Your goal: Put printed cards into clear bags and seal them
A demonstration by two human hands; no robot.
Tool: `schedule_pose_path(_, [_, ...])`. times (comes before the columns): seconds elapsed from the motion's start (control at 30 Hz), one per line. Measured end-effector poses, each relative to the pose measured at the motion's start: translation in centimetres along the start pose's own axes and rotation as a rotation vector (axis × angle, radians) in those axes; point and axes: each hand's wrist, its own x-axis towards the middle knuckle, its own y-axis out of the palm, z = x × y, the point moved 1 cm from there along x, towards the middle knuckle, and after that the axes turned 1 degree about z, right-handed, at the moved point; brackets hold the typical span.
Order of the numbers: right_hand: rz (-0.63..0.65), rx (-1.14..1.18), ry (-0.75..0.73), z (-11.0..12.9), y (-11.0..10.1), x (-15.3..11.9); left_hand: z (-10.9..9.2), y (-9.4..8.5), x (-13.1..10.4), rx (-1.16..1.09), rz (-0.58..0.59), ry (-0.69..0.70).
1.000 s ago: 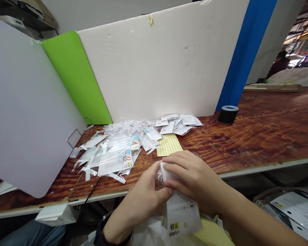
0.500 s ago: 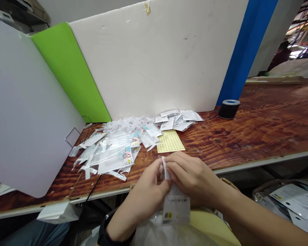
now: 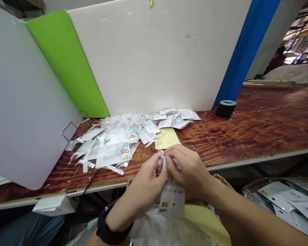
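Both hands meet at the near edge of the table, over my lap. My left hand (image 3: 149,182) pinches one side of a clear plastic packet with a printed white card (image 3: 172,200) in it. My right hand (image 3: 187,171) grips the packet's upper part, its thumb and fingers pressed together. The card hangs below the fingers with its print upside down. What lies between the fingertips is partly hidden. Just beyond the hands is a yellow sheet of small round stickers (image 3: 167,139). A heap of clear packets with cards (image 3: 113,153) spreads to the left.
Small translucent plastic pieces (image 3: 125,120) lie piled by the white foam board (image 3: 154,61). More carded packets (image 3: 178,118) rest right of them. A black tape roll (image 3: 226,109) stands near the blue post (image 3: 246,51). Below right, a container holds packets (image 3: 284,198).
The packet's top looks more crumpled between my fingers, and my right hand's grip has shifted slightly. The whole view has moved a little.
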Motion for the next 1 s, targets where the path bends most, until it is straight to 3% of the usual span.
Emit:
schedule_pose_path(0.1, [0.042, 0.054, 0.012, -0.13, -0.37, 0.13, -0.30, 0.12, -0.27, -0.153, 0.029, -0.063])
schedule_pose_path(0.2, [0.039, 0.067, 0.023, -0.14, -0.42, 0.19, -0.32, 0.05, -0.33, -0.205, -0.022, -0.076])
schedule_pose_path(0.37, [0.032, 0.043, 0.020, -0.10, -0.13, 0.05, -0.28, -0.07, -0.13, 0.088, -0.090, 0.071])
schedule_pose_path(0.5, [0.023, 0.072, 0.055, -0.12, -0.04, -0.14, -0.40, 0.03, 0.04, 0.274, -0.089, 0.102])
schedule_pose_path(0.73, [-0.043, 0.175, 0.125, -0.01, -0.46, -0.07, -0.78, 0.34, -0.04, 0.364, -0.056, 0.153])
schedule_pose_path(1.0, [-0.034, 0.255, 0.227, 0.15, -0.89, 0.11, -0.86, 0.34, -0.11, 0.419, -0.043, 0.171])
